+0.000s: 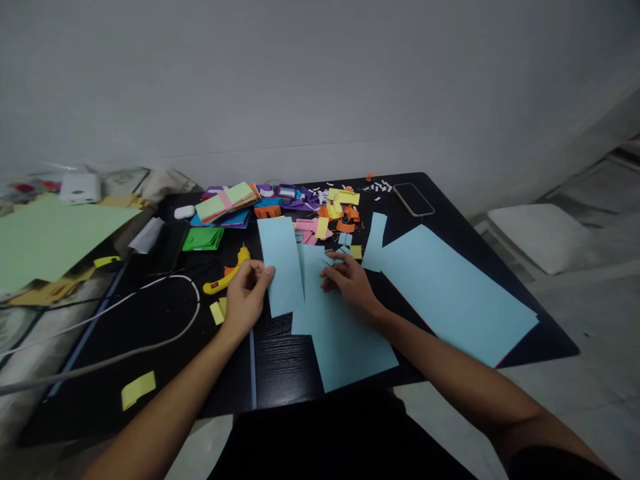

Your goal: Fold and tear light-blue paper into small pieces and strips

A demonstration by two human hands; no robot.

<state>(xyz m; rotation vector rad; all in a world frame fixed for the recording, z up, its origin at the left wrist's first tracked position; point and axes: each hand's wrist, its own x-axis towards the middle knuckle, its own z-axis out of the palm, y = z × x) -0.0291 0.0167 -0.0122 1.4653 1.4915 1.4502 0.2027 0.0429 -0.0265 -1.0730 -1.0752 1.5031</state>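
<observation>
My left hand (249, 290) pinches the left edge of a light-blue paper piece (281, 267), a rectangle held up over the table. Beside it a larger light-blue sheet (345, 350) lies partly under my right hand (347, 280). The fingers of that hand are drawn together above the sheet, near a thin dark sliver at the fingertips that is too small to name. A yellow glue gun (227, 272) lies just left of my left hand. To the right rest a narrow blue strip (375, 241) and a stack of blue sheets (457, 293).
Colourful folded paper pieces (320, 223) and scraps lie along the back of the black table (280, 373). A phone (413, 199) sits at the back right. A white cable (190, 313) loops across the left side. Green paper packets (203, 238) lie behind the glue gun.
</observation>
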